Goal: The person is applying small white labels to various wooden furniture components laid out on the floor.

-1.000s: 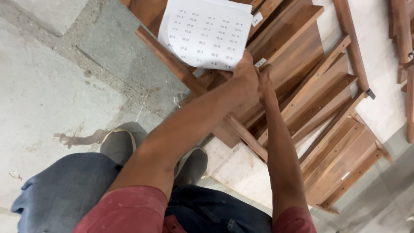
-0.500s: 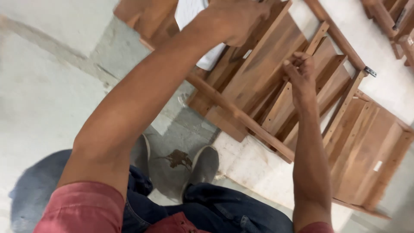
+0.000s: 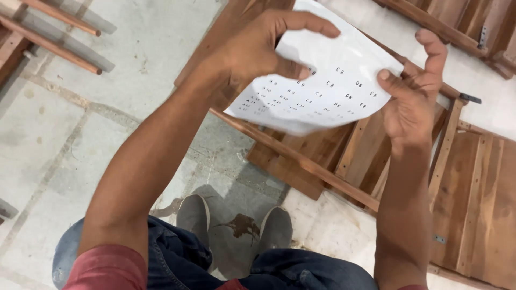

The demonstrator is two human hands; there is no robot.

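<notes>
Left hand fingers clamped on white sheet at 10 o'clock corner; right hand thumb pinning 3 o'clock edge, other fingers apart.

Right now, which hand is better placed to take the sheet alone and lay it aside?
Probably the left hand: its fingers curl over the sheet's top edge and the thumb presses its face. The right hand only pinches the right edge, with the fingers mostly open.
</notes>
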